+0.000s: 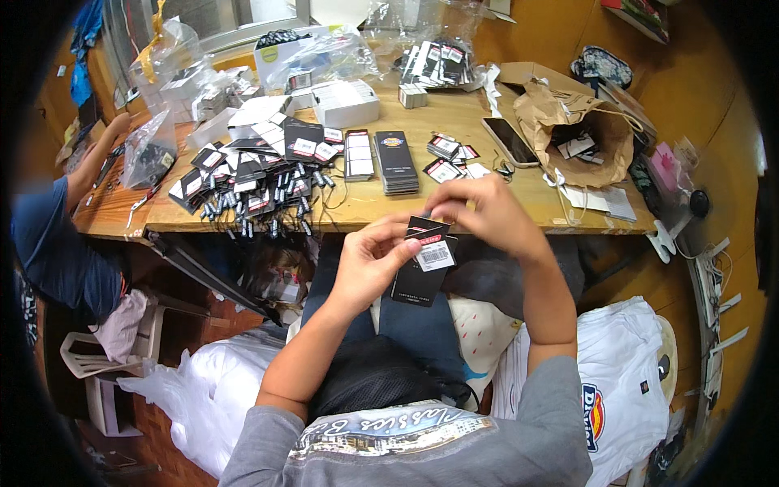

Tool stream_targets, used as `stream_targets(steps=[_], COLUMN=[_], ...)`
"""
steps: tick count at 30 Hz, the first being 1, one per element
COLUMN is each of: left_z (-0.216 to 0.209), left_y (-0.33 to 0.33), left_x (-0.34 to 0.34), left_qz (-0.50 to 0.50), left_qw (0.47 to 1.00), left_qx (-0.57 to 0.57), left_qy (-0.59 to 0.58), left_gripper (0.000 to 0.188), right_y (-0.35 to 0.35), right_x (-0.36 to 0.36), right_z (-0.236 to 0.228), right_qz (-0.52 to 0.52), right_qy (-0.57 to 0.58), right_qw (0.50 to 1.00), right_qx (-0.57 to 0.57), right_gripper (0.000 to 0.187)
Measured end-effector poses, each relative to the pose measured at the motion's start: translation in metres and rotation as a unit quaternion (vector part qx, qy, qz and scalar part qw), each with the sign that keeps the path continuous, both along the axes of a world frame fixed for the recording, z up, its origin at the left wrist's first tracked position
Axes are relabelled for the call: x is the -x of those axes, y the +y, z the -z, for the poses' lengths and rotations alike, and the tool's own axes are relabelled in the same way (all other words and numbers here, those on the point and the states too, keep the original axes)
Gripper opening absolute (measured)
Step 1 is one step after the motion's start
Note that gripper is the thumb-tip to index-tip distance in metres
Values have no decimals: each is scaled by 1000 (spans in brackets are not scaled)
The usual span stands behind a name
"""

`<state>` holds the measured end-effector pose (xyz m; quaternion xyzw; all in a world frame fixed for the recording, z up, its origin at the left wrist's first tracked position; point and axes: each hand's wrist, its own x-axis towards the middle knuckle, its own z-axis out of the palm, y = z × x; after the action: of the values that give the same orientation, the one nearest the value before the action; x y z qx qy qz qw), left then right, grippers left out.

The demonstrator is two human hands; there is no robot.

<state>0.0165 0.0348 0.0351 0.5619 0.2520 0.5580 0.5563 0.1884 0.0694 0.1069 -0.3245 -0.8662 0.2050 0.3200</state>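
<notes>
Tag pile (260,174) on the bench (458,114), 10 o'clock from the tag. Left grip (369,264): thumb and fingers closed on the black tag (418,282), just off the bench's near edge. Long axis runs 7 to 1 o'clock, label (436,255) toward the 1 end. Probably light, stiff card, slickish, creases easily; take it by the long edges. Right grip (479,213): fingertips bunched at tag's top, can't tell how closed or on what.

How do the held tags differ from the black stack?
The held tags slant in the air; the stack lies flat. The held tags show a white label; the stack's top shows a colourful emblem. The stack is thicker than the held tags. Both are mostly black.
</notes>
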Motion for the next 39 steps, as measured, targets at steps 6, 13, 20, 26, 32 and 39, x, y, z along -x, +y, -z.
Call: stream_targets(steps=[6, 13, 20, 26, 32, 39], left_z=[7, 8, 18, 25, 20, 22], left_y=[-8, -18, -20, -21, -24, -27], left_x=[12, 33, 54, 47, 47, 48], left_qz=[-69, -62, -73, -86, -123, -126], left_qw=[994, 993, 997, 995, 992, 990], left_qx=[-19, -54, 33, 56, 33, 51], left_qy=[84, 83, -2, -16, -26, -41], left_gripper=[15, 11, 13, 12, 13, 13], right_y=[-18, -12, -9, -10, -14, -16], right_x=[5, -14, -42, -50, -32, -26], right_z=[14, 23, 40, 57, 59, 62], right_qz=[69, -18, -13, -5, 187, 202], right_qy=[-29, -40, 107, 346, 165, 112], right_qw=[997, 996, 971, 892, 967, 971], right_qx=[-27, 79, 212, 291, 54, -59], right_gripper=[11, 9, 9, 12, 7, 7])
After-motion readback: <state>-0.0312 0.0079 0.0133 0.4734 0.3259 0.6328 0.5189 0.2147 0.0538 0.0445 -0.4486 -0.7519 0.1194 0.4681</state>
